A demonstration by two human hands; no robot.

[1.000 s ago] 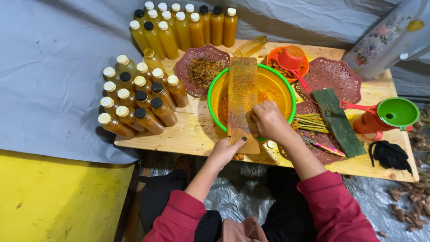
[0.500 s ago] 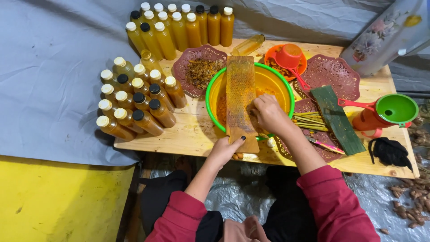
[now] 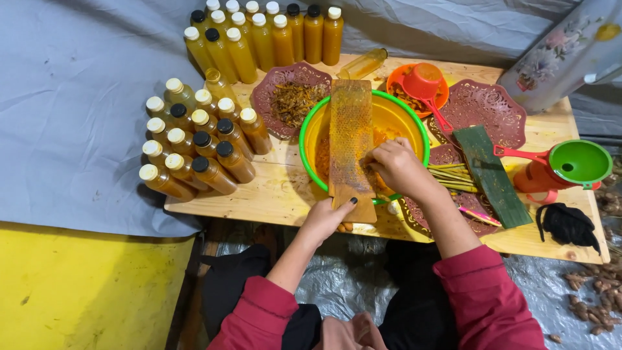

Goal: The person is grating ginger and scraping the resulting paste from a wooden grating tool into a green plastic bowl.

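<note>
A long wooden grater board (image 3: 350, 133) coated with orange pulp lies across a green bowl (image 3: 310, 126) that holds orange grated mass. My left hand (image 3: 328, 217) grips the board's near end at the table edge. My right hand (image 3: 396, 166) presses a small piece against the board's right side, over the bowl; the piece itself is hidden by my fingers. Both sleeves are red.
Several capped bottles of amber liquid (image 3: 194, 146) lie and stand left and behind on the wooden table (image 3: 272, 194). Maroon plates (image 3: 483, 104), an orange bowl with a red funnel (image 3: 421, 81), a green funnel (image 3: 578, 162), a green strip (image 3: 490, 175) and thin sticks (image 3: 450, 175) sit to the right.
My right hand has slid slightly along the board's right side. The left hand keeps its hold on the board's near end. The view shifted a little.
</note>
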